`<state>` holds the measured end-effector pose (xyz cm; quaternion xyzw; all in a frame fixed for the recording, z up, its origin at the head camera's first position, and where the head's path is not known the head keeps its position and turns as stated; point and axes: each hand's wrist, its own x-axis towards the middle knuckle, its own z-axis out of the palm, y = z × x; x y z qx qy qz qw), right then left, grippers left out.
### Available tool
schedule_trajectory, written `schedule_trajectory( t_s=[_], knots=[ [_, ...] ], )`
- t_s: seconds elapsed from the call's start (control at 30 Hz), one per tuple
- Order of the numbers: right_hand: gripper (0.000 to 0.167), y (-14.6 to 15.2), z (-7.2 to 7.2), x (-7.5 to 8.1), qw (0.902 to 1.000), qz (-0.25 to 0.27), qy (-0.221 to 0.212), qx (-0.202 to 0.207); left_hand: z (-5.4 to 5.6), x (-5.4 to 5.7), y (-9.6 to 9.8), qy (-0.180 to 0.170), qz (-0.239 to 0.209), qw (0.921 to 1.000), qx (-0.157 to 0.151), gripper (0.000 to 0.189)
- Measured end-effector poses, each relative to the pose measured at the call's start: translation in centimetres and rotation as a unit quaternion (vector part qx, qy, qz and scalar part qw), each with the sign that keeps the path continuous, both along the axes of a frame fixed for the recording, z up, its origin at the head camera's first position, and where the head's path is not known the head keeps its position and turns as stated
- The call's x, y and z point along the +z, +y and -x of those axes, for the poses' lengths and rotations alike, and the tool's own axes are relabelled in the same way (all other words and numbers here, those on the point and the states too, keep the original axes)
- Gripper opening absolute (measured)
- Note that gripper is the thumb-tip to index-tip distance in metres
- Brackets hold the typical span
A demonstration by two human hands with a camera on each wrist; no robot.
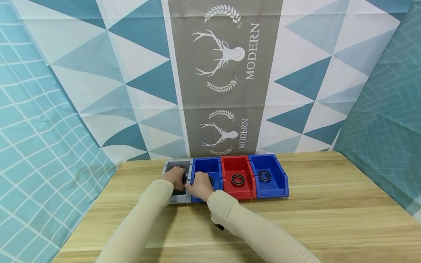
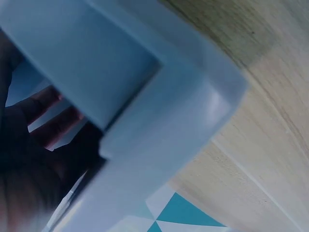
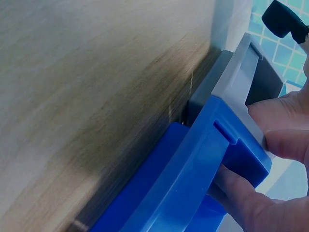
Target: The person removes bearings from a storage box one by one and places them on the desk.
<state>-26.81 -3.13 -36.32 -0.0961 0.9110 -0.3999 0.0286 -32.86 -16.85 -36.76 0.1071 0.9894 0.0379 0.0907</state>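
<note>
Patterned cloth stands behind the table. At its back edge, the grey bin touches the blue bin on its right, long axes running toward the front edge. Their shared wall lies directly at the right grip, which appears to pinch it, thumb grey-side, finger inside the blue. Beside that hand lies a bearing. The left grip reaches down into the grey bin; whether it holds anything, I cannot tell.

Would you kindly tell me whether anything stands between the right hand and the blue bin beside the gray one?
Nothing visible does: the right hand is at the blue bin, and the right wrist view shows a finger inside it.
</note>
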Motion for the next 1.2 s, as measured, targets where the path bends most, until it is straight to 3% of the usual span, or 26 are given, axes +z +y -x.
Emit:
schedule_trajectory(
  t_s=[0.1, 0.33, 0.8, 1.2],
  knots=[
    [0.022, 0.0, -0.1, -0.1, 1.0000, 0.003, -0.004, -0.002, -0.2, 0.1, 0.1, -0.003, -0.001, 1.0000, -0.001, 0.037],
    [0.027, 0.1, 0.0, -0.3, 0.9999, 0.009, -0.004, -0.010, 0.0, 0.3, 0.2, -0.002, 0.001, 0.9999, -0.011, 0.034],
    [0.030, 0.1, 0.2, -0.2, 0.9999, 0.011, 0.000, -0.008, -1.2, 2.0, -0.1, 0.005, 0.012, 0.9980, -0.061, 0.032],
    [0.026, 0.0, 0.1, -0.4, 0.9999, 0.008, 0.006, -0.005, -2.2, 3.0, -1.0, 0.034, 0.016, 0.9912, -0.127, 0.032]
  ],
)
